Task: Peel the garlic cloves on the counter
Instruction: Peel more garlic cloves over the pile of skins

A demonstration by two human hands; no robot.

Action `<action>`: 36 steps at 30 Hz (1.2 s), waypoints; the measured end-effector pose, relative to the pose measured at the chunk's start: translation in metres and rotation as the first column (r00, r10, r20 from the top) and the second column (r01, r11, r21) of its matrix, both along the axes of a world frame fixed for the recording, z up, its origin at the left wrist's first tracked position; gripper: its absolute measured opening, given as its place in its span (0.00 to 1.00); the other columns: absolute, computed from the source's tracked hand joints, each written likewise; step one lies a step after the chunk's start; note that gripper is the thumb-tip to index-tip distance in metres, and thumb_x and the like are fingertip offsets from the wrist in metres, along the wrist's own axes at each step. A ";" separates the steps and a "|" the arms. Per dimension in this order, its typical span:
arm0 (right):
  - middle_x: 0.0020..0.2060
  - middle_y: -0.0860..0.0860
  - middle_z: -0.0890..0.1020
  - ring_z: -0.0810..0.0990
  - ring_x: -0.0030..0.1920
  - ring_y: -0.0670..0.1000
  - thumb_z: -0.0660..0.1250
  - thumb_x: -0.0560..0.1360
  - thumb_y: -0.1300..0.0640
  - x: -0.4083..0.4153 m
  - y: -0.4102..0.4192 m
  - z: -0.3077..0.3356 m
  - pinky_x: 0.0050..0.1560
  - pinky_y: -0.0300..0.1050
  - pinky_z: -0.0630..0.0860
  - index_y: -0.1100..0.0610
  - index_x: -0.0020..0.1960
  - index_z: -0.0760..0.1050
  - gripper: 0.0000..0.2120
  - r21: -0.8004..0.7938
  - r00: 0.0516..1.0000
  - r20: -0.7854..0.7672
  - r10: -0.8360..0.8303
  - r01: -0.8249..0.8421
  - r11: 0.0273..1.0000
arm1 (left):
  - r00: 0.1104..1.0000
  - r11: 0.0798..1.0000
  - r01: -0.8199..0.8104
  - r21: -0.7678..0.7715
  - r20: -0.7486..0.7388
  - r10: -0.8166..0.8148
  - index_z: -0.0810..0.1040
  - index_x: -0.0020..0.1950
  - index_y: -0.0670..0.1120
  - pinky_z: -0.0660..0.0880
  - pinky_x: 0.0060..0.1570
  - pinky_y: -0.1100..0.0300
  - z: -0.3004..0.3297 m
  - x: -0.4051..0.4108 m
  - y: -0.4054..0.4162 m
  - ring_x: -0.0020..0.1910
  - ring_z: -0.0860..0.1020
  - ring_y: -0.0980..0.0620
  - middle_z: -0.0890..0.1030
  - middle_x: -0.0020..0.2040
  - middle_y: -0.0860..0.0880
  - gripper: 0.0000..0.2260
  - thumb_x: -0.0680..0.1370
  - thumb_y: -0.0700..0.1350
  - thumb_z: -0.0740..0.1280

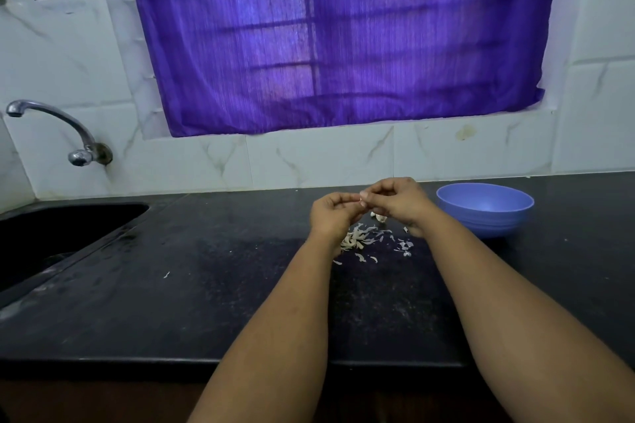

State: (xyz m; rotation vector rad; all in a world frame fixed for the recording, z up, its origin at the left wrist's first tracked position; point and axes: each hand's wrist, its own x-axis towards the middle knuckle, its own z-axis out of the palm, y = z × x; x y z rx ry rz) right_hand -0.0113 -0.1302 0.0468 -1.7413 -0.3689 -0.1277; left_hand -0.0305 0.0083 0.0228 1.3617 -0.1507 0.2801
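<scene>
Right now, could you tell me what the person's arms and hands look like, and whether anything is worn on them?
Both forearms are bare as far as the frame's lower edge: no sleeve shows. The left hand and the right hand wear no gloves, and no watch, bangle or band shows at either wrist. The fingers are too small in the head view to rule out a ring.

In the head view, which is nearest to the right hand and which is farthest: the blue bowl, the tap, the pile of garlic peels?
From the right hand:
1. Pile of garlic peels, just below it on the counter.
2. Blue bowl, to its right.
3. Tap, far left on the wall above the sink.
</scene>
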 end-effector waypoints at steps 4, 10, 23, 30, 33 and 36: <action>0.36 0.54 0.84 0.83 0.38 0.49 0.74 0.72 0.62 0.002 0.001 -0.002 0.43 0.41 0.80 0.58 0.41 0.80 0.03 0.034 0.999 0.034 -0.041 0.040 0.999 | 0.999 0.999 0.030 -0.016 -0.016 -0.030 0.80 0.44 0.39 0.79 0.41 0.66 0.001 -0.001 0.000 0.37 0.84 0.54 0.84 0.36 0.46 0.04 0.73 0.31 0.71; 0.39 0.55 0.82 0.81 0.40 0.50 0.67 0.77 0.63 0.005 0.004 -0.002 0.47 0.43 0.78 0.59 0.45 0.79 0.02 0.052 1.000 0.001 0.019 -0.019 0.998 | 0.989 0.979 0.126 -0.158 -0.059 -0.137 0.80 0.48 0.35 0.79 0.40 0.67 0.003 -0.004 0.003 0.38 0.84 0.53 0.84 0.42 0.42 0.05 0.74 0.33 0.71; 0.45 0.56 0.81 0.77 0.43 0.53 0.59 0.82 0.55 0.013 0.017 -0.008 0.42 0.44 0.74 0.57 0.48 0.77 0.10 -0.209 0.987 0.002 -0.159 0.156 0.965 | 0.992 0.976 0.109 -0.189 -0.041 -0.118 0.77 0.44 0.39 0.80 0.52 0.59 -0.001 0.002 -0.002 0.40 0.83 0.50 0.83 0.39 0.43 0.05 0.75 0.30 0.68; 0.54 0.59 0.80 0.76 0.51 0.55 0.61 0.81 0.56 0.007 0.003 -0.004 0.46 0.39 0.66 0.64 0.55 0.77 0.12 -0.613 0.950 0.174 -0.258 0.310 0.727 | 0.999 0.957 0.050 -0.287 -0.002 -0.052 0.76 0.45 0.39 0.80 0.41 0.65 0.004 0.001 0.002 0.36 0.83 0.53 0.83 0.39 0.44 0.05 0.75 0.30 0.67; 0.48 0.54 0.84 0.77 0.43 0.48 0.71 0.74 0.58 0.007 -0.006 -0.007 0.45 0.36 0.68 0.61 0.47 0.82 0.06 -0.676 0.949 0.161 -0.272 0.307 0.670 | 1.000 0.970 0.020 -0.243 -0.013 -0.024 0.76 0.44 0.41 0.79 0.40 0.67 0.005 -0.001 0.003 0.36 0.82 0.54 0.82 0.39 0.45 0.07 0.75 0.30 0.68; 0.46 0.52 0.85 0.76 0.38 0.44 0.72 0.72 0.64 0.004 -0.007 -0.006 0.41 0.35 0.70 0.61 0.47 0.83 0.04 -0.674 0.947 0.139 -0.289 0.304 0.674 | 1.000 0.988 0.000 -0.157 -0.015 -0.002 0.78 0.46 0.42 0.77 0.38 0.68 0.002 -0.002 0.001 0.36 0.81 0.55 0.82 0.37 0.47 0.07 0.74 0.31 0.70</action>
